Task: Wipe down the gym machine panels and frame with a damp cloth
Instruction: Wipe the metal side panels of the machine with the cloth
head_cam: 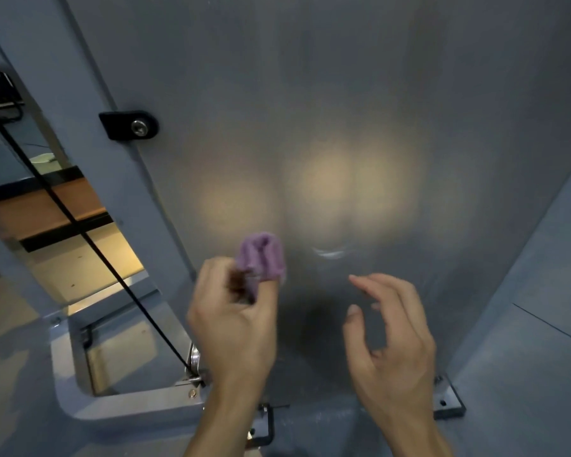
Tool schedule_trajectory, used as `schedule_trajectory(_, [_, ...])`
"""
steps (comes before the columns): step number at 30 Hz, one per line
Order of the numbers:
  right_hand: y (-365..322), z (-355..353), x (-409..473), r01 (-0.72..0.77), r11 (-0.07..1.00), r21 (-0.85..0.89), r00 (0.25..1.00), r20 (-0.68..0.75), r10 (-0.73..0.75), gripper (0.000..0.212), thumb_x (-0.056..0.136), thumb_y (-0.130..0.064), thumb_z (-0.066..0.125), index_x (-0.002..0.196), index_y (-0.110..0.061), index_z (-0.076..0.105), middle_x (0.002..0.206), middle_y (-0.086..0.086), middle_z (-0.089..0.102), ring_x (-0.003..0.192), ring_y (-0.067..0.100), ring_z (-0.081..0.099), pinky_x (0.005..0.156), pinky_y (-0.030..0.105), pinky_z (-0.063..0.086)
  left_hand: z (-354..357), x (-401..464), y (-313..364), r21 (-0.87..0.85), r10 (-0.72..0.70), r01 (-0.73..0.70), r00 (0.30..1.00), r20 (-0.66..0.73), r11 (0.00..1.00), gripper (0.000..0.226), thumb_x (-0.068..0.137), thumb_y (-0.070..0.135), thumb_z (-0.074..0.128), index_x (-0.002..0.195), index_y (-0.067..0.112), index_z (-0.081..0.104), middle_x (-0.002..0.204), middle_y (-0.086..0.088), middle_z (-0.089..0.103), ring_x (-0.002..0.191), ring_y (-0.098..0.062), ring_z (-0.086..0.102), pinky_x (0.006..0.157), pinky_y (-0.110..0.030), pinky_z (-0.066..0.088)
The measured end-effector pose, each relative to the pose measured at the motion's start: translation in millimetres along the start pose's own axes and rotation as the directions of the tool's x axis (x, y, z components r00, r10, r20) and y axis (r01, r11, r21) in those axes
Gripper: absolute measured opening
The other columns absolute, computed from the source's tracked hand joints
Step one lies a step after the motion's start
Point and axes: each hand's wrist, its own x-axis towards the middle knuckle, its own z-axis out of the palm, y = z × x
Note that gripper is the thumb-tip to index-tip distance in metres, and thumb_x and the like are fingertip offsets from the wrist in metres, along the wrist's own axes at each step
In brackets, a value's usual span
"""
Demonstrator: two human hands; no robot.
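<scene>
Purple terry cloth (261,258), bunched soft, sits pinched in my left hand (233,319) against the smooth grey panel (310,94); my right hand (393,338) hangs loose, holding nothing.

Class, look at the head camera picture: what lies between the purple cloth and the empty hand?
Only bare grey panel separates the purple cloth from the right hand, apart from a small pale streak, seen in the head view.

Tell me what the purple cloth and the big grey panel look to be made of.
Purple cloth: soft, fuzzy fabric, perhaps microfibre; it bunches in thick folds. Grey panel: likely painted metal or plastic with a satin finish; it gives blurred reflections of lights, and a bolted black bracket holds its edge.
</scene>
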Motion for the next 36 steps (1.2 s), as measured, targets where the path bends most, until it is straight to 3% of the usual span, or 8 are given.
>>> schedule_trajectory(4, [-15.7,14.4,-2.4,-0.009,0.993,0.119,0.996,0.091,-0.002,0.031,0.092,-0.014,0.061,0.121,-0.007,0.068,0.116,0.0,0.061,0.104,0.018,0.065,0.087,0.035,0.054,19.4,-5.7,13.8,-0.018,0.093,-0.091,0.988,0.124,0.996,0.029,0.078,0.003,0.086,0.074,0.019,0.062,0.076,0.011,0.054,0.067,-0.004,0.055,0.06,-0.018,0.041])
schedule_trajectory(10, [-37.3,21.9,4.8,-0.015,0.984,0.175,0.994,0.11,-0.004,0.039,0.095,-0.02,0.06,0.132,-0.01,0.065,0.119,0.0,0.061,0.105,0.015,0.065,0.09,0.024,0.051,-7.1,2.0,-6.7,-0.034,0.044,-0.044,0.999,-0.006,0.998,0.023,0.082,0.025,0.081,0.075,0.02,0.06,0.075,0.005,0.055,0.069,-0.018,0.057,0.06,-0.041,0.048])
schedule_trajectory(14, [-57.3,36.6,4.6,-0.044,0.969,0.244,0.991,0.134,0.011,0.043,0.094,-0.021,0.062,0.136,-0.01,0.062,0.124,-0.003,0.061,0.108,0.01,0.062,0.093,0.02,0.049,-10.2,4.1,-3.0,-0.002,0.1,-0.1,0.993,0.064,0.995,0.015,0.074,0.013,0.077,0.079,0.019,0.064,0.078,0.009,0.054,0.075,-0.002,0.055,0.065,-0.014,0.039])
schedule_trajectory(17, [-69.9,46.8,6.8,-0.095,0.955,0.281,0.992,0.101,0.069,0.046,0.091,-0.029,0.067,0.135,-0.014,0.063,0.122,-0.007,0.061,0.105,0.007,0.062,0.09,0.015,0.047,-13.9,5.2,-8.2,-0.02,0.166,-0.165,0.975,0.151,0.986,0.015,0.077,0.013,0.075,0.088,0.019,0.069,0.082,0.011,0.054,0.081,0.002,0.055,0.07,-0.006,0.037])
schedule_trajectory(22, [-75.4,53.5,10.3,-0.139,0.948,0.287,0.99,0.06,0.127,0.053,0.082,-0.032,0.078,0.132,-0.021,0.064,0.116,-0.009,0.061,0.103,0.012,0.064,0.085,0.019,0.05,-22.3,0.8,-12.0,-0.205,0.199,-0.145,0.94,0.278,0.968,0.024,0.085,0.027,0.063,0.108,0.028,0.068,0.104,0.018,0.062,0.097,0.001,0.062,0.082,-0.006,0.041])
schedule_trajectory(28, [-67.8,53.7,21.3,-0.09,0.97,0.224,0.995,0.059,0.079,0.048,0.078,-0.028,0.087,0.121,-0.023,0.065,0.109,-0.008,0.062,0.097,0.013,0.064,0.083,0.023,0.051,-40.1,17.8,-30.3,-0.344,0.192,-0.017,0.856,0.48,0.939,0.061,0.083,0.005,0.053,0.12,0.052,0.068,0.118,0.016,0.074,0.111,-0.01,0.071,0.097,-0.024,0.053])
schedule_trajectory(31, [-62.9,57.5,26.2,-0.015,0.991,0.136,0.998,0.069,0.006,0.046,0.08,-0.028,0.084,0.12,-0.022,0.061,0.107,-0.008,0.06,0.095,0.01,0.061,0.082,0.028,0.053,-43.2,18.2,-27.9,-0.39,0.15,0.06,0.861,0.486,0.919,0.081,0.074,-0.006,0.047,0.117,0.06,0.068,0.117,0.017,0.075,0.11,-0.006,0.072,0.097,-0.017,0.052])
schedule_trajectory(36, [-62.0,68.8,26.5,0.137,0.989,0.052,0.988,0.059,-0.14,0.039,0.086,-0.023,0.076,0.12,-0.022,0.058,0.101,-0.005,0.059,0.086,0.013,0.06,0.077,0.024,0.052,-47.1,18.2,-34.9,-0.382,0.199,-0.038,0.898,0.392,0.923,0.065,0.078,-0.003,0.049,0.116,0.045,0.073,0.118,0.001,0.073,0.103,-0.015,0.073,0.09,-0.018,0.054])
